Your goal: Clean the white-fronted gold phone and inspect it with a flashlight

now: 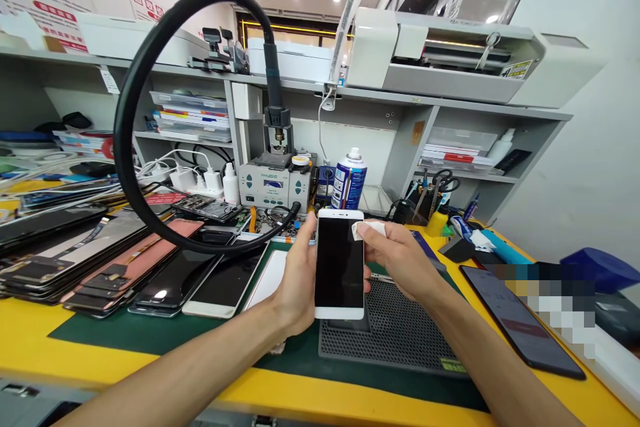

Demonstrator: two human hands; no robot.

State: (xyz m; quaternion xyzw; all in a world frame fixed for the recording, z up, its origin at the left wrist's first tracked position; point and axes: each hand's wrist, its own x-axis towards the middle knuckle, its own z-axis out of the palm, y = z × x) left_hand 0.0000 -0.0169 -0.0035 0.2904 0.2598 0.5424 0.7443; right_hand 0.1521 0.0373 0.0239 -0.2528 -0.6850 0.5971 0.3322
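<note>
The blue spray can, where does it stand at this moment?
In the head view, slightly right of centre, the spray can stands behind the white phone in the left hand, to the right of the grey machine.

Red "回" on wall poster (145, 5), lettering on station (273, 188) unreadable

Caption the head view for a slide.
Left hand holds a white phone; right hand holds a white wipe at its upper corner, above a dark mat.

Left hand (299, 277) holding white-framed phone (339, 267) — right hand (397, 255) pinching white wipe (378, 227) at its upper right corner.
</note>
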